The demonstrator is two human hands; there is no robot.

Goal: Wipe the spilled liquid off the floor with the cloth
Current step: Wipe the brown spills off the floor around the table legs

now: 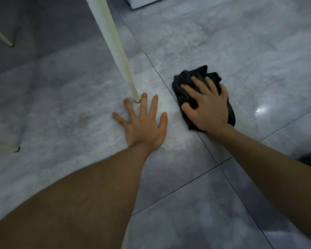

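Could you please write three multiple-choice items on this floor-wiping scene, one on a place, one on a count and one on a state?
1. Where does the cloth lie?
A. On the floor, under the right hand
B. Draped over the leg
C. Under the left hand

2. How many pale furniture legs show in the picture?
A. One
B. Three
C. Six

3. How is the left hand set?
A. Closed in a fist
B. Flat on the floor, fingers spread
C. Gripping the cloth

Answers:
1 A: the right hand presses the dark cloth on the floor, right of the tile joint.
2 B: the long leg by the left hand, plus two leg tips at the left edge.
3 B: its palm rests flat on the tile, fingertips beside the foot of the leg.
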